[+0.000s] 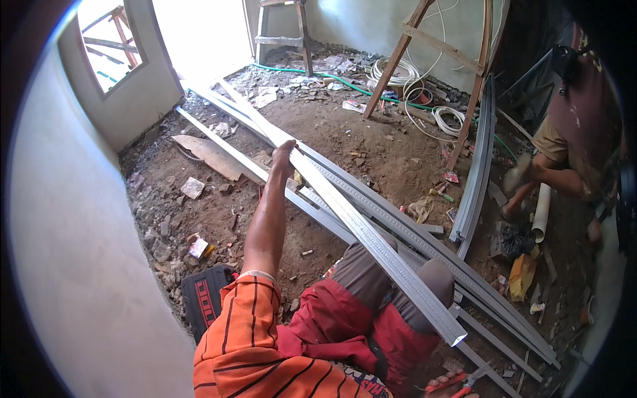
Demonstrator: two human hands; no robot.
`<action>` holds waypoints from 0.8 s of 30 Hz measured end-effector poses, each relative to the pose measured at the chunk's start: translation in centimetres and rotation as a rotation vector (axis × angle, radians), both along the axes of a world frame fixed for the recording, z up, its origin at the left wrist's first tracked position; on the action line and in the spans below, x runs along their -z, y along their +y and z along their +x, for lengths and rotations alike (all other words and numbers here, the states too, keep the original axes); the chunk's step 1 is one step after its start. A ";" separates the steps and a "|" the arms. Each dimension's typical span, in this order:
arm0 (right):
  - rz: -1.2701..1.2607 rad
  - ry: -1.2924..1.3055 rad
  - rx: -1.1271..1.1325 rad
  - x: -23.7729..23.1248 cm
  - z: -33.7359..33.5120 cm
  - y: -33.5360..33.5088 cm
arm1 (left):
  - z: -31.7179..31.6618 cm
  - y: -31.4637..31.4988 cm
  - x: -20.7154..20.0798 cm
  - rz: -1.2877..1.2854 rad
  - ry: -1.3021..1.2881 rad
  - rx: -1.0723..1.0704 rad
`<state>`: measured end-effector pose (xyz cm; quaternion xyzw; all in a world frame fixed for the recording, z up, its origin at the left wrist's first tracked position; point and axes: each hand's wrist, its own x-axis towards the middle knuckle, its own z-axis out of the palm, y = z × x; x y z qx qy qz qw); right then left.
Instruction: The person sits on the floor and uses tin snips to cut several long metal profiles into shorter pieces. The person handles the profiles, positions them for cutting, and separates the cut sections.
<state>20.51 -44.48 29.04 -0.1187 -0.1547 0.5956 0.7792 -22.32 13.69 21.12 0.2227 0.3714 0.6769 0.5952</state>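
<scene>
My left hand, its arm stretched forward, is wrapped round a long silvery metal channel. The channel slants from the bright doorway to a cut end in front of my right knee, passing over my legs. At the lower edge my right hand, partly cut off by the frame, is closed on red-handled tin snips. Their metal jaws point up and right, below the channel's near end and apart from it. More perforated metal channels lie under and beside the held one.
A dark tool case lies left of me by the white wall. Wooden ladders, coiled white cable and a green hose are farther off. Another person is at the right, near stacked channels. Rubble covers the dirt floor.
</scene>
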 end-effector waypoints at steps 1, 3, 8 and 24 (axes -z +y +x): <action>0.032 -0.043 0.040 0.1 0.6 -0.3 | 0.0 0.1 0.1 -0.008 0.017 -0.008; -0.037 -0.208 0.111 -0.1 1.9 -0.7 | 0.1 -0.5 -0.7 -0.053 -0.067 -0.054; -0.269 -0.392 0.287 2.7 2.1 0.3 | -1.6 -0.1 0.3 -0.042 -0.162 -0.007; -0.420 -0.712 0.345 1.6 -4.1 5.0 | 1.7 0.7 5.1 0.022 0.163 -0.231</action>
